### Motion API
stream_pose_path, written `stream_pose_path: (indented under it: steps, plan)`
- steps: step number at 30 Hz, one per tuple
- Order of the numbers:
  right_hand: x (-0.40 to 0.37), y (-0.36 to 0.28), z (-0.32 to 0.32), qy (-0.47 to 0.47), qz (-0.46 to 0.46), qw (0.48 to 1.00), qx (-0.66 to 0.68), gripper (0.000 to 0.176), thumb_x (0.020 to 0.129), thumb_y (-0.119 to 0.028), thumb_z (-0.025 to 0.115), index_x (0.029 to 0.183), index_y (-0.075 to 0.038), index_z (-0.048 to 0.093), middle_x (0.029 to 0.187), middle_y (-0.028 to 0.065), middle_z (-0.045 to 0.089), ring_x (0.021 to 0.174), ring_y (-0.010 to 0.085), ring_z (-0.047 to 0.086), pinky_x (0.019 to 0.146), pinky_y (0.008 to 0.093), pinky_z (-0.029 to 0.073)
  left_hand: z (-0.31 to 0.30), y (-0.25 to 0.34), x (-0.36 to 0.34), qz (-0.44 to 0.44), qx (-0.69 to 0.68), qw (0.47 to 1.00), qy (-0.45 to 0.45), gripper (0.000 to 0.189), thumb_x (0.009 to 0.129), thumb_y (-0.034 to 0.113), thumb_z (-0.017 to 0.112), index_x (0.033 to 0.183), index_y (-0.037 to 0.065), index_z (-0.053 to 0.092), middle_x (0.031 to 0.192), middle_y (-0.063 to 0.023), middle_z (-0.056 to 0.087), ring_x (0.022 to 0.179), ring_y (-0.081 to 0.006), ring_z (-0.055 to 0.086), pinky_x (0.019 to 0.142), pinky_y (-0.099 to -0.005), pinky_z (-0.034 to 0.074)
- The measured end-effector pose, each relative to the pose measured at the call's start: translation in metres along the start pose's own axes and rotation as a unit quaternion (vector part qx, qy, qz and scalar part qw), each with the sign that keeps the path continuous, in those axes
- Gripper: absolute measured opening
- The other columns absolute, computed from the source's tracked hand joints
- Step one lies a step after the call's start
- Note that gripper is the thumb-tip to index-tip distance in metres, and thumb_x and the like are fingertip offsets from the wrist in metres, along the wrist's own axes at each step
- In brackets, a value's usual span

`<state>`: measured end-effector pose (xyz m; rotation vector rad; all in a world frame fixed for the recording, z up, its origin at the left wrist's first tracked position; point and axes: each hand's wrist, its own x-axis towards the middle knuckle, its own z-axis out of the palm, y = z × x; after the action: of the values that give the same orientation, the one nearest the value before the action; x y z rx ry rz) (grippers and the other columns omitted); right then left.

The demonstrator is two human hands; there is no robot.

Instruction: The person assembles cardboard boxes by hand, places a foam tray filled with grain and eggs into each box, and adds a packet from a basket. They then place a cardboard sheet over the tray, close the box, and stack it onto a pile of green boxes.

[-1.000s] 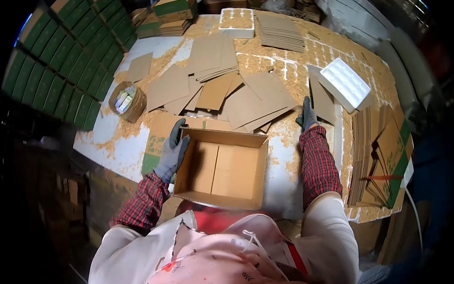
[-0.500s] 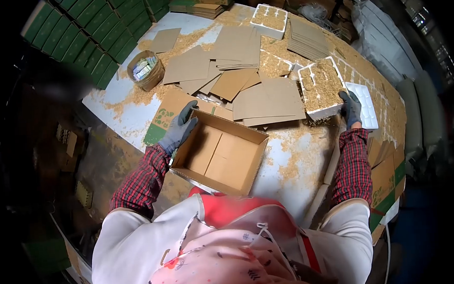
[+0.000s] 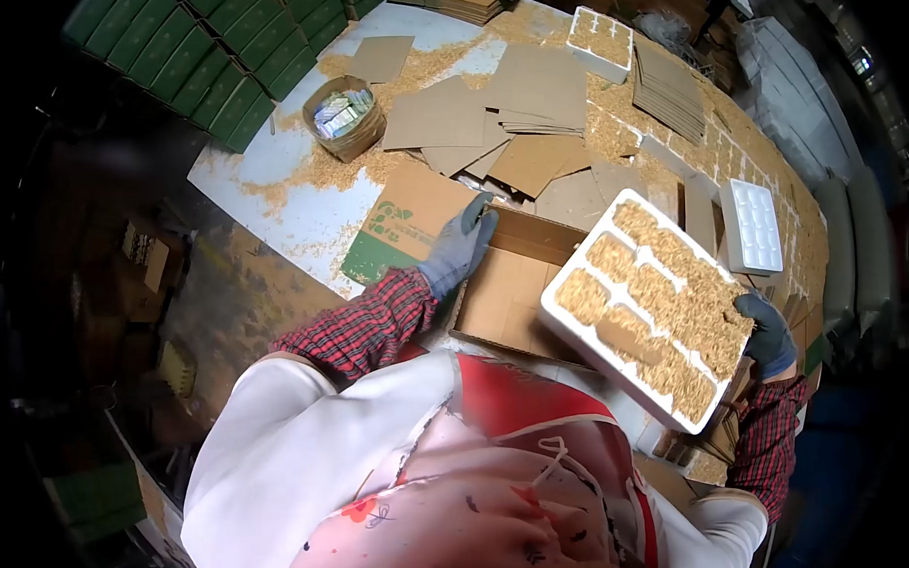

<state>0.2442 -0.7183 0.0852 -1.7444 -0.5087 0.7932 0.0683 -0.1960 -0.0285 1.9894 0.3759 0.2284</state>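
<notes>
My left hand, in a grey work glove, grips the upper left corner of an open cardboard box. The inside of the box shows bare cardboard. In my gloved right hand is a white foam tray, held by its right edge. Wood shavings fill the tray's compartments, and a brown piece shows among them. It is tilted in the air, its left end over the right part of the box and hiding that part. My right fingertips are partly hidden by the tray.
Loose cardboard sheets lie across the table behind the box. A round tub of small packets stands at the left. At the right are a white foam tray with bare hollows and shavings-filled trays. Green boxes are stacked at the far left.
My right hand has lifted the shavings-filled foam tray off the table and brought it toward me, partly over the box. My left hand still holds the box. The view has shifted.
</notes>
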Motion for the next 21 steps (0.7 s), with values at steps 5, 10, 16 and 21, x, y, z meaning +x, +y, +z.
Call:
stream_pose_path:
  steps: [5, 10, 16, 21]
  plan:
    - [0.052, -0.073, 0.094, -0.138, -0.062, 0.951, -0.269, 0.053, 0.068, 0.015, 0.066, 0.116, -0.006, 0.067, 0.123, 0.0127, 0.062, 0.110, 0.0241, 0.061, 0.090, 0.0324, 0.049, 0.006, 0.008, -0.012, 0.010, -0.019, 0.999, -0.024, 0.048, 0.101, 0.035, 0.046, 0.138, 0.005, 0.048, 0.125, -0.0260, 0.058, 0.117, -0.0403, 0.055, 0.100, -0.0427, 0.043]
    - [0.085, -0.073, 0.120, -0.131, 0.029, 0.960, -0.244, 0.047, 0.073, 0.013, 0.066, 0.118, -0.003, 0.065, 0.120, 0.0113, 0.064, 0.108, 0.0240, 0.061, 0.090, 0.0337, 0.051, 0.003, 0.020, -0.015, 0.047, -0.020, 0.998, -0.042, 0.042, 0.101, 0.032, 0.045, 0.131, 0.003, 0.053, 0.125, -0.0244, 0.058, 0.117, -0.0375, 0.056, 0.100, -0.0406, 0.043]
    - [0.088, -0.111, 0.145, -0.045, 0.197, 0.974, -0.101, 0.040, 0.087, -0.026, 0.066, 0.118, 0.001, 0.063, 0.105, 0.0076, 0.065, 0.090, 0.0162, 0.063, 0.065, 0.0268, 0.052, -0.003, 0.012, -0.008, 0.037, 0.016, 0.996, -0.083, 0.049, 0.102, 0.037, 0.041, 0.139, 0.004, 0.043, 0.136, -0.0234, 0.050, 0.119, -0.0400, 0.054, 0.102, -0.0424, 0.043]
    - [0.093, -0.095, 0.212, -0.028, 0.275, 0.957, -0.087, 0.047, 0.087, -0.024, 0.072, 0.128, -0.002, 0.061, 0.085, 0.0011, 0.064, 0.070, 0.0084, 0.058, 0.055, 0.0237, 0.048, -0.020, 0.012, 0.002, -0.073, -0.096, 0.981, -0.154, 0.052, 0.101, 0.041, 0.047, 0.138, 0.005, 0.047, 0.129, -0.0206, 0.057, 0.115, -0.0349, 0.058, 0.098, -0.0390, 0.047]
